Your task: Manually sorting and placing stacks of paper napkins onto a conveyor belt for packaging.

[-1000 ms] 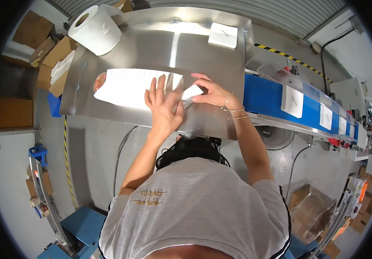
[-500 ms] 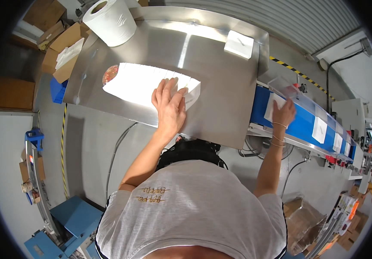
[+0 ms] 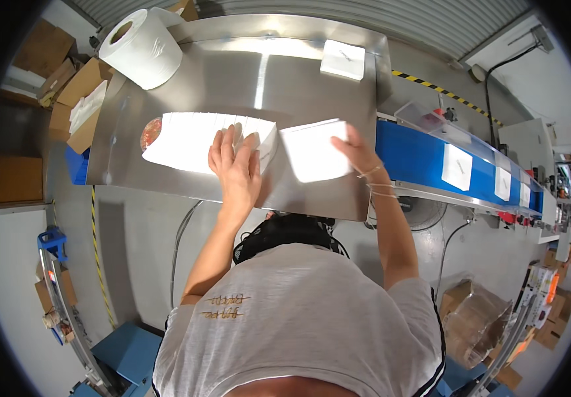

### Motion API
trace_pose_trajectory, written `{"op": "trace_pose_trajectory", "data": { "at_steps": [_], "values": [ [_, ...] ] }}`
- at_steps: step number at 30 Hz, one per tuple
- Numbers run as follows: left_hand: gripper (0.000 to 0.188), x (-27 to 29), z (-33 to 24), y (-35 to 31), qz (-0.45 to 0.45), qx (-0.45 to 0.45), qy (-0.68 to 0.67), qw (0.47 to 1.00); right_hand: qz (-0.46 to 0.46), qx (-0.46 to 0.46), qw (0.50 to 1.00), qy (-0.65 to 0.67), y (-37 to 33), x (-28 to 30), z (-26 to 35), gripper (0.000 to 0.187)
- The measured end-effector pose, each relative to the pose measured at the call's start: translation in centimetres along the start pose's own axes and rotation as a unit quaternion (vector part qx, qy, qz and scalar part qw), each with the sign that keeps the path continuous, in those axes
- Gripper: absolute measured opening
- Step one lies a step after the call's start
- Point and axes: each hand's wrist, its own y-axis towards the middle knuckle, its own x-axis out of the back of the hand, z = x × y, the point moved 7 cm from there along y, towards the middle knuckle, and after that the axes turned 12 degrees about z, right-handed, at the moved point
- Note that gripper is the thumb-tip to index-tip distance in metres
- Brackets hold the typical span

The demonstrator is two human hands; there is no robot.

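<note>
White and square, a thin packet is held by the right hand, its right edge pinched between thumb and fingers. It is held above the near half of the steel table, between the white row and the table's right edge; whether the surface is touched by it cannot be told. By the left hand, fairly open with fingers loosely spread and lightly bent, the right part of the row of white packets is covered from above. The row is laid out along the table's near edge, packet against packet, its left end closed by a reddish, patterned face.

In the table's far right corner a small white stack is placed, and in the far left corner a large white roll. Past the left edge an open cardboard box is seen. Beside the right edge, white pieces are carried in a line on a blue conveyor belt.
</note>
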Motion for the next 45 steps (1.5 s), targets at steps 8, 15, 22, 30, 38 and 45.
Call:
{"op": "trace_pose_trajectory", "data": {
  "at_steps": [8,15,22,30,38,45],
  "values": [
    [0.030,0.0,-0.6,0.4,-0.001,-0.008,-0.029,1.000,-0.378,-0.232,0.770,-0.458,-12.0,19.1,-2.4,0.041],
    [0.032,-0.2,-1.2,0.4,0.029,-0.026,-0.030,0.999,0.050,0.108,0.933,-0.339,0.2,0.2,3.6,0.059],
    [0.033,0.6,-0.4,1.1,0.030,0.012,-0.021,0.999,0.182,0.048,0.973,-0.134,4.4,-6.8,2.9,0.036],
    [0.031,0.4,1.0,0.8,0.008,0.005,-0.014,1.000,-0.331,-0.129,0.899,-0.257,-7.5,15.2,-4.7,0.032],
    [0.029,0.5,0.5,1.0,0.020,0.024,-0.030,0.999,-0.222,-0.024,0.790,-0.571,-4.4,10.8,1.4,0.056],
    [0.030,0.5,-0.4,1.8,0.063,-0.018,-0.026,0.998,0.169,0.080,0.965,-0.185,5.8,-8.5,2.8,0.053]
  ]
}}
